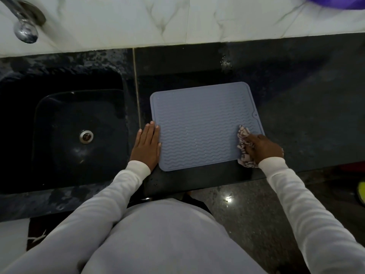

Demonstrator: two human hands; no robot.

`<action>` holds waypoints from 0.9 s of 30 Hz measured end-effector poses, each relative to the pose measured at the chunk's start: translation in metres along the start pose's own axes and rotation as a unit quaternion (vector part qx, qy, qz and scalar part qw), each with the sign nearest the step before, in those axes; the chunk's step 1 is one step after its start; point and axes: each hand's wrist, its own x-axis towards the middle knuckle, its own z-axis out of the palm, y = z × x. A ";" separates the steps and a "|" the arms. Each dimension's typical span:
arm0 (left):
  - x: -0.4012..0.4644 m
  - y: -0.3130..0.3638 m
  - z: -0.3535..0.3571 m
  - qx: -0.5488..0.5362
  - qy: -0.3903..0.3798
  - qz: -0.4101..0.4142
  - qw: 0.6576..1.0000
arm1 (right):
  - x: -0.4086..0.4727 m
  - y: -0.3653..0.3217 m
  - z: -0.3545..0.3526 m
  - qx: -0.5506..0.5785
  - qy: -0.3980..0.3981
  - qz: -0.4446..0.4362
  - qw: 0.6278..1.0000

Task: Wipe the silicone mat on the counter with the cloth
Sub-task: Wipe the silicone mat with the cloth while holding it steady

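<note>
A grey-blue silicone mat (201,125) with wavy ridges lies flat on the dark counter (296,107). My left hand (147,145) rests flat with straight fingers on the mat's left edge. My right hand (263,148) grips a bunched pink-and-white patterned cloth (244,139) and holds it against the mat's near right corner. Part of the cloth is hidden under that hand.
A black sink (79,135) with a metal drain (86,136) lies left of the mat. A chrome tap (24,26) hangs over it from the pale marble wall (197,18). The counter's front edge runs just below the mat, with dark floor beyond.
</note>
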 end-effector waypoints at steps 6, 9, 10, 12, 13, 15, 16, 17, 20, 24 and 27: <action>-0.001 0.002 -0.001 -0.004 0.005 -0.001 1.000 | 0.006 0.038 -0.007 0.015 0.016 0.040 0.999; -0.001 0.003 -0.002 -0.007 0.007 -0.005 1.000 | 0.008 0.044 -0.012 0.017 0.027 0.045 0.998; -0.001 0.004 -0.002 -0.009 0.006 -0.007 1.000 | 0.009 0.044 -0.014 0.020 0.023 0.045 0.999; -0.001 0.006 -0.001 -0.014 0.007 -0.010 1.000 | 0.010 0.041 -0.018 0.022 0.012 0.052 0.998; -0.001 0.006 0.000 -0.017 0.008 -0.013 1.000 | 0.009 0.038 -0.020 0.021 0.007 0.054 0.998; -0.001 0.008 0.000 -0.019 0.008 -0.020 1.000 | 0.006 0.022 -0.025 0.022 0.016 0.049 0.998; -0.001 0.008 0.000 -0.019 0.009 -0.022 1.000 | 0.004 0.008 -0.027 0.033 0.030 0.036 0.998; -0.001 0.009 0.000 -0.019 0.009 -0.022 1.000 | 0.000 -0.010 -0.029 0.054 0.042 0.015 0.998; -0.002 0.007 -0.002 -0.033 0.006 -0.024 0.999 | -0.018 -0.088 -0.017 0.125 0.050 -0.105 0.985; -0.002 0.007 -0.001 -0.044 0.004 -0.021 0.999 | -0.038 -0.193 0.017 0.063 0.013 -0.280 0.958; -0.002 0.007 0.003 -0.041 0.005 -0.020 0.999 | -0.049 -0.218 0.030 -0.013 -0.003 -0.323 0.946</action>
